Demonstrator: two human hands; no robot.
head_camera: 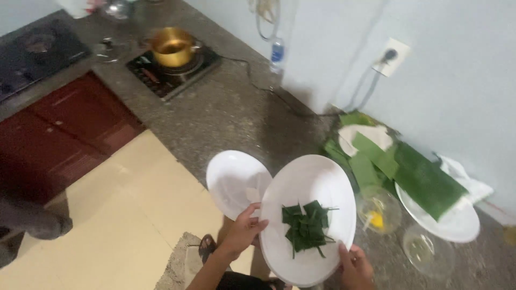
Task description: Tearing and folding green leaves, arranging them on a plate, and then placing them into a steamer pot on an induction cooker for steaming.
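Note:
My left hand (244, 228) grips the left rim of a large white plate (314, 177), and my right hand (355, 266) grips its lower right rim. The plate is tilted up above the counter edge and carries a pile of cut dark green leaf pieces (307, 225). Behind it on the left a second white plate (234, 180) shows, partly hidden by the first; which hand holds it I cannot tell.
Green banana leaves (424, 180) lie over a white plate (457, 225) at the right, beside two small glass bowls (379, 209). A gold pot (172, 47) sits on a single burner on the grey stone counter (231, 107). A cable runs to a wall socket (391, 55).

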